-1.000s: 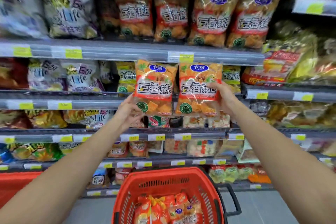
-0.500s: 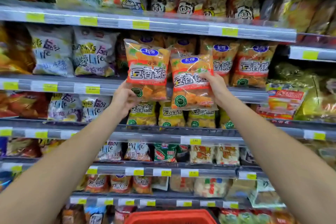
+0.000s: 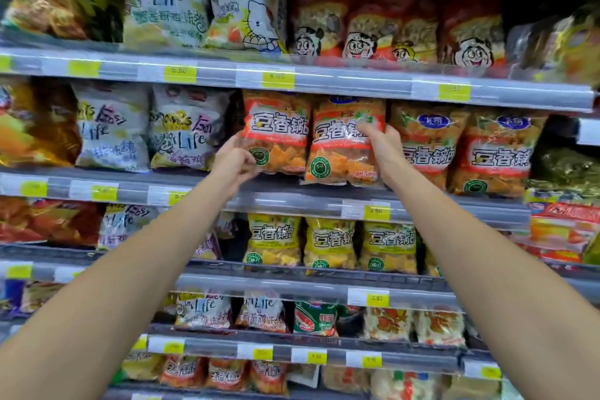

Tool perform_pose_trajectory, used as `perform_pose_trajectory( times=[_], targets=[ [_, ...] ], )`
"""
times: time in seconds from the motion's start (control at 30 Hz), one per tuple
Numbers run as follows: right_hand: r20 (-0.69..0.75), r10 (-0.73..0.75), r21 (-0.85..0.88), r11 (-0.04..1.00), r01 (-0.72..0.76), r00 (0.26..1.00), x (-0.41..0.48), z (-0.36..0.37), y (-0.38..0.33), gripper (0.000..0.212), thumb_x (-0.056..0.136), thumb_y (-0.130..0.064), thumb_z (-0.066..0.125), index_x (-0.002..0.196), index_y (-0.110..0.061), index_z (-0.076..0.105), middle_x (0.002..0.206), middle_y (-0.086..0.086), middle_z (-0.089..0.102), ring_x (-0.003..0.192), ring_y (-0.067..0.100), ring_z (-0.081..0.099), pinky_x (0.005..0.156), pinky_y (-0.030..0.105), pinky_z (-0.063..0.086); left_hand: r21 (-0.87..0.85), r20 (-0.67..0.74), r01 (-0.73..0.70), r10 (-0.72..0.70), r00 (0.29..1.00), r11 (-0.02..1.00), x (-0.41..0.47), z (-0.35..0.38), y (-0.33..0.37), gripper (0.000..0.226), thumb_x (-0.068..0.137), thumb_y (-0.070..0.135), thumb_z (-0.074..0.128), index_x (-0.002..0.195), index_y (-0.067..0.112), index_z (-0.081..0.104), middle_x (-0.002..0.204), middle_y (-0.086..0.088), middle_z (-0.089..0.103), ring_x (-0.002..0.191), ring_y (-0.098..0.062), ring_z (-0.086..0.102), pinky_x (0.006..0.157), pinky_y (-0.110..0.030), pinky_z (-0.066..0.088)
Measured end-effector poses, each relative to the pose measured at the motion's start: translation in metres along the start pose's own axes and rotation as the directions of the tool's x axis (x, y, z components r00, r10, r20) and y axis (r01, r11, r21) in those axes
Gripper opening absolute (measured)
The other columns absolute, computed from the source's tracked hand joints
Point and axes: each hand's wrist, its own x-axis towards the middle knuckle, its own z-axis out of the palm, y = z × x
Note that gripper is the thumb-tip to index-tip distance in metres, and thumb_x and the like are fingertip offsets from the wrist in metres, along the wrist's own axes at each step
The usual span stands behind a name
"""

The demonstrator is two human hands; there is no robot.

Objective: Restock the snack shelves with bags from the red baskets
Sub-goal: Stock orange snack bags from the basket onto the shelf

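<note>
Two bare forearms rise from the lower corners toward the shelving. The left hand [image 3: 235, 161] pinches the lower left corner of a clear-fronted orange and red snack bag with white lettering [image 3: 276, 130], fingers curled against the plastic. The right hand [image 3: 384, 153] grips the right edge of a second, matching orange and red snack bag [image 3: 344, 146], its fingers [image 3: 367, 130] wrapped over the front. Both bags stand upright and side by side, edges touching, at the front of the grey metal shelf with a clear plastic lip [image 3: 292, 201]. Whether their bottoms rest on the shelf or hang just above it cannot be told.

Just beside them to the right, on the same shelf, stand two more orange bags of the same kind [image 3: 461, 149]. To the left sit white crinkled bags with scrawled lettering [image 3: 112, 130]. One shelf down, a row of yellow bags with the same white lettering [image 3: 274, 237] lines up beneath the hands. Farther up, on the shelf above, red bags printed with cartoon faces [image 3: 357, 26] lean forward over a rail carrying yellow price tags [image 3: 278, 79]. Motion blur softens most of the print.
</note>
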Motion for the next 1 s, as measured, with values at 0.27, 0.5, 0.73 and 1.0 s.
perform_pose_trajectory(
  times=[0.27, 0.5, 0.73, 1.0],
  targets=[
    [-0.019, -0.155, -0.467, 0.875, 0.128, 0.988, 0.004, 0.022, 0.011, 0.079, 0.094, -0.053, 0.048, 0.151, -0.009, 0.016, 0.143, 0.017, 0.042, 0.128, 0.032, 0.046, 0.096, 0.034, 0.04, 0.737, 0.029, -0.143, 0.18, 0.983, 0.66, 0.028, 0.005, -0.017, 0.05, 0.082, -0.004, 0.047, 0.131, 0.004, 0.043, 0.128, -0.019, 0.052, 0.122, -0.037, 0.045, 0.1, -0.041, 0.042],
    [-0.162, -0.34, -0.643, 0.749, 0.163, 0.926, -0.006, 0.019, 0.028, 0.077, 0.094, -0.051, 0.049, 0.15, -0.01, 0.017, 0.143, 0.015, 0.038, 0.126, 0.032, 0.045, 0.091, 0.043, 0.045, 0.68, 0.008, -0.347, 0.466, 0.885, 0.646, 0.002, 0.014, -0.032, 0.101, 0.073, -0.013, 0.055, 0.152, 0.012, -0.002, 0.153, -0.015, 0.009, 0.139, -0.035, 0.014, 0.111, -0.04, 0.021],
    [-0.046, -0.597, -0.802, 0.5, 0.326, 0.801, -0.026, 0.027, 0.033, 0.041, 0.098, -0.022, 0.047, 0.138, -0.015, 0.041, 0.144, 0.018, 0.033, 0.125, 0.033, 0.037, 0.079, 0.042, 0.053, 0.783, 0.227, -0.557, 0.705, 0.672, 0.278, -0.015, 0.025, -0.049, 0.081, 0.084, 0.016, 0.058, 0.152, 0.018, 0.016, 0.158, -0.018, -0.003, 0.144, -0.037, 0.007, 0.115, -0.049, 0.016],
    [0.128, -0.409, -0.703, 0.605, 0.374, 0.904, -0.029, 0.023, 0.047, 0.093, 0.088, -0.047, 0.062, 0.154, -0.021, 0.001, 0.159, 0.011, 0.001, 0.145, 0.029, 0.002, 0.114, 0.048, 0.019, 0.806, 0.183, -0.43, 0.519, 0.835, 0.407, 0.008, 0.038, -0.034, 0.107, 0.082, 0.045, 0.069, 0.152, 0.029, -0.009, 0.158, -0.013, -0.012, 0.144, -0.037, 0.0, 0.11, -0.057, 0.026]
  ],
)
